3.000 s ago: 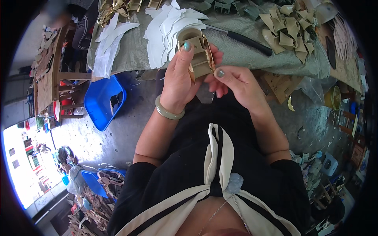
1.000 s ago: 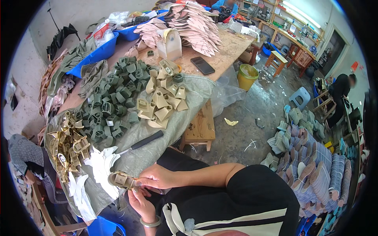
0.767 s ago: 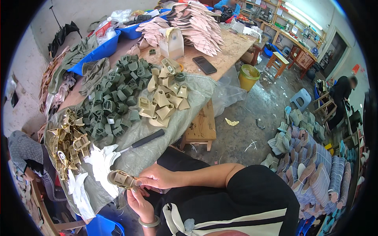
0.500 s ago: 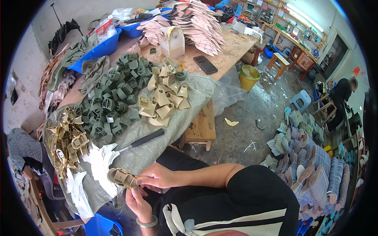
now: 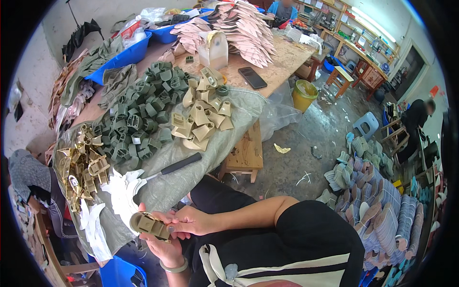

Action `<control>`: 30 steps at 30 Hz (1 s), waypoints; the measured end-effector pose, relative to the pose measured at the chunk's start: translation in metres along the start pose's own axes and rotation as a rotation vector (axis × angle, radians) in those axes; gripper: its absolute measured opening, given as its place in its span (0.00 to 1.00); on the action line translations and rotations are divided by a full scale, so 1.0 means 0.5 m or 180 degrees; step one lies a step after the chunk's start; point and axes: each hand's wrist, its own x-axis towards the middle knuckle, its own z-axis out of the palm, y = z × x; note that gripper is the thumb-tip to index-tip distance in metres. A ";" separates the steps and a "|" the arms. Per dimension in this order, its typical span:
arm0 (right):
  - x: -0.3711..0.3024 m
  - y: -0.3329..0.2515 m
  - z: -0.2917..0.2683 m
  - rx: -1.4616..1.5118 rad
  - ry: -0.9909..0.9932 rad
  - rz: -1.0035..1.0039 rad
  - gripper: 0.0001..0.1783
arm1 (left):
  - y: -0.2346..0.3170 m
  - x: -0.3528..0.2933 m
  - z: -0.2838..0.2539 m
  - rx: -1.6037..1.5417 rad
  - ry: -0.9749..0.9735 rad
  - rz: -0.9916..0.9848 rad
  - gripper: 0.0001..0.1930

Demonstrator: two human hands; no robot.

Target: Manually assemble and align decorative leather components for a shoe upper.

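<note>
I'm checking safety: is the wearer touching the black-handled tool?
No, the black-handled tool lies on the greenish sheet, apart from both the left hand, which holds a tan piece, and the right hand.

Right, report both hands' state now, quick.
Left hand: closed around the gold-and-beige moulded piece, holding it.
Right hand: fingers closed at that piece's right end; what they pinch cannot be told.

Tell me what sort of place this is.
Most likely a shoe-making workshop: a heap of green heel-shaped pieces and stacked pink sole-shaped sheets lie on the table, with striped insole shapes bundled at right.
</note>
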 end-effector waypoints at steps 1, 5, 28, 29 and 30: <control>0.001 0.003 0.000 -0.0066 -0.0029 -0.0076 0.24 | 0.002 -0.002 0.002 0.0005 0.0021 0.0011 0.39; 0.004 0.007 0.008 -0.0292 0.0007 -0.0351 0.25 | 0.002 -0.007 -0.008 0.0130 0.0266 -0.0064 0.29; 0.022 0.027 -0.001 -0.0185 -0.1112 0.0449 0.14 | 0.044 -0.031 -0.071 -0.0254 -0.0034 -0.0227 0.22; 0.028 0.027 0.001 -0.0176 -0.1141 0.0445 0.14 | 0.048 -0.033 -0.073 -0.0240 -0.0014 -0.0208 0.22; 0.034 0.027 0.005 -0.0275 -0.1260 0.0346 0.14 | 0.051 -0.036 -0.076 -0.0179 0.0000 -0.0161 0.22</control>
